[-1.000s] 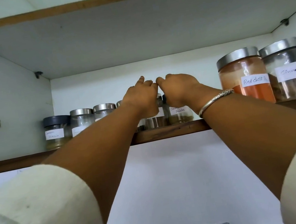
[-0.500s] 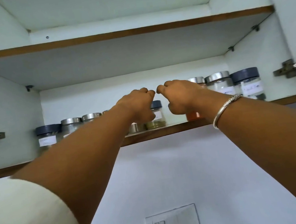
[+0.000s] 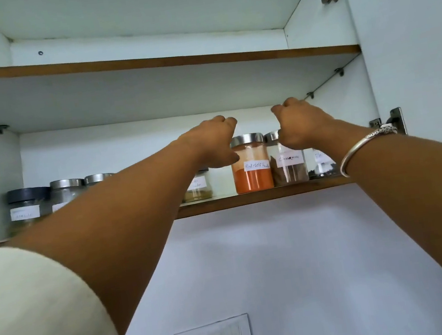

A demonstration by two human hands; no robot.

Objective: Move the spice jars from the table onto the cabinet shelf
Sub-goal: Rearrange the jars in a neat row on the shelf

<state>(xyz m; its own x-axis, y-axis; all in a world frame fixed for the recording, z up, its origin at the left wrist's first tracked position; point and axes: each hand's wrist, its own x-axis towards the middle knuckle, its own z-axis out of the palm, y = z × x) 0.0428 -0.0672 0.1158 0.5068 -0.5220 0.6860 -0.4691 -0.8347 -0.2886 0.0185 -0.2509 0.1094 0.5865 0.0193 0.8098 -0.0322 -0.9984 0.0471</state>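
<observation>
The cabinet shelf (image 3: 247, 199) has a brown wood edge and matt white panels. The spice jars (image 3: 253, 179) are clear and glossy (glass or plastic, hard to tell), with brushed metal lids (image 3: 246, 138) and paper labels (image 3: 256, 165). The bangle (image 3: 365, 143) is shiny metal and the sleeve (image 3: 36, 324) is soft cream cloth.

Your tall glass jar with silver metal lid (image 3: 252, 175): powder pale orange above, deep orange-red below; white label, red handwriting. Neighbouring glass jar of brown spice (image 3: 289, 173): white label, dark writing. Short glass jar at far left (image 3: 24, 209): dark grey lid. Wooden shelf edge (image 3: 261, 197) brown; cabinet interior (image 3: 125, 147) white. Your metal bangle (image 3: 355, 151) silver; cloth sleeves (image 3: 36, 324) cream.
</observation>
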